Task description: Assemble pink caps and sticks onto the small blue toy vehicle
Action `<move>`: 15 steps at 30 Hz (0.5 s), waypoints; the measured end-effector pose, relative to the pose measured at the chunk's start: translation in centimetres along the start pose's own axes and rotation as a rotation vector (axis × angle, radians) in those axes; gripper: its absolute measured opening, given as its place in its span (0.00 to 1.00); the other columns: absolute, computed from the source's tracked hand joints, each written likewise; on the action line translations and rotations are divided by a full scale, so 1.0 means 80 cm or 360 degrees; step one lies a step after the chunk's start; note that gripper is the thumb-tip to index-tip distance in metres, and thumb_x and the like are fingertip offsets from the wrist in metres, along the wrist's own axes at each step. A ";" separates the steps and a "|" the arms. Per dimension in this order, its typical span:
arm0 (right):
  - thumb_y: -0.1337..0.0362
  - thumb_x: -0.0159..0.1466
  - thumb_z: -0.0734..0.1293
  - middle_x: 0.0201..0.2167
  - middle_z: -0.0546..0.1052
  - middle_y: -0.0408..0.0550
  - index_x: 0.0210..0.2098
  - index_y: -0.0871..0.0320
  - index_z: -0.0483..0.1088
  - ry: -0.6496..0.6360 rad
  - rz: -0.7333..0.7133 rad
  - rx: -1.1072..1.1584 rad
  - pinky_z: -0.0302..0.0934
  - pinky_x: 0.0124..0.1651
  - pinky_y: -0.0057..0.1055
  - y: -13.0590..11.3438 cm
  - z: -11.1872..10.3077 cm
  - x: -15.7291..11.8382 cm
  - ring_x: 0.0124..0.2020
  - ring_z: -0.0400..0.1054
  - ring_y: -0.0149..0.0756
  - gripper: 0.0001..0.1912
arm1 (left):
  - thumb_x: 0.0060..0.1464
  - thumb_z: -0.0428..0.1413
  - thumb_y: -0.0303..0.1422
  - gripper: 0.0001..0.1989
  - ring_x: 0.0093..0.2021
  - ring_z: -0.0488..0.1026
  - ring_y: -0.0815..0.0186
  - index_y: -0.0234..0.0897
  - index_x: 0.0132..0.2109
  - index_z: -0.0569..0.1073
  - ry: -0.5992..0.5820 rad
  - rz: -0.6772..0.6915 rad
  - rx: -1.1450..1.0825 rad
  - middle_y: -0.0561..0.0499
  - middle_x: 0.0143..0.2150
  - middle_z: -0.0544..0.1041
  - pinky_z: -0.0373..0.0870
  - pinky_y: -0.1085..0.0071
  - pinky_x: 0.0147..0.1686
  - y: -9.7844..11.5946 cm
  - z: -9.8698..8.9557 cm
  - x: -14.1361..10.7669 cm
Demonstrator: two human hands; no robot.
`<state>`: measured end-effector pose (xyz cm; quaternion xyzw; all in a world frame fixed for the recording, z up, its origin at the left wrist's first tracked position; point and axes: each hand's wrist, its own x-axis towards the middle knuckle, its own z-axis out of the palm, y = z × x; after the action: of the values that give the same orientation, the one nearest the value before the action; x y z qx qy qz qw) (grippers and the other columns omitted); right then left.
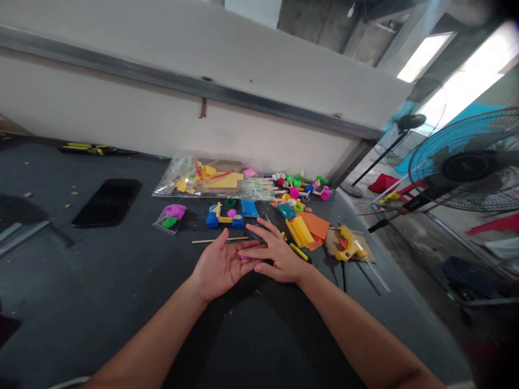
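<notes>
My left hand [221,268] is turned palm up above the dark table, its fingers stretched out. Over its fingertips reaches my right hand [277,254], palm down and fingers spread. A small pink piece [244,257], possibly modelling clay, shows between the two hands, mostly covered by the right fingers. Just beyond them stands a small model [225,218] with blue ends, a yellow upright and a pink ball. A thin wooden stick [203,241] lies in front of it. Near the right hand is a yellow-handled tool [299,252], partly hidden.
A yellow glue gun [349,246] rests on cardboard at right, beside orange sheets [317,227]. A clear bag [194,181] of craft parts lies at the back. To the left are a black phone [107,202] and a small purple-and-green packet [172,216]. A fan [466,165] stands beyond the table.
</notes>
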<state>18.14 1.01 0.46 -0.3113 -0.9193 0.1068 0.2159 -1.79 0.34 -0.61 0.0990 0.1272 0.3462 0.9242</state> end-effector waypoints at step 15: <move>0.45 0.61 0.60 0.67 0.45 0.38 0.53 0.44 0.66 0.0007 -0.0014 0.0044 0.37 0.65 0.53 -0.002 0.000 0.000 0.67 0.33 0.48 0.24 | 0.61 0.40 0.45 0.30 0.45 0.74 0.55 0.17 0.50 0.68 0.0043 0.0020 0.0031 0.31 0.43 0.76 0.66 0.60 0.50 0.001 0.002 0.000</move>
<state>18.03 0.89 0.53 -0.3044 -0.9186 0.1178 0.2227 -1.77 0.37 -0.44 0.1041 0.1426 0.3521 0.9191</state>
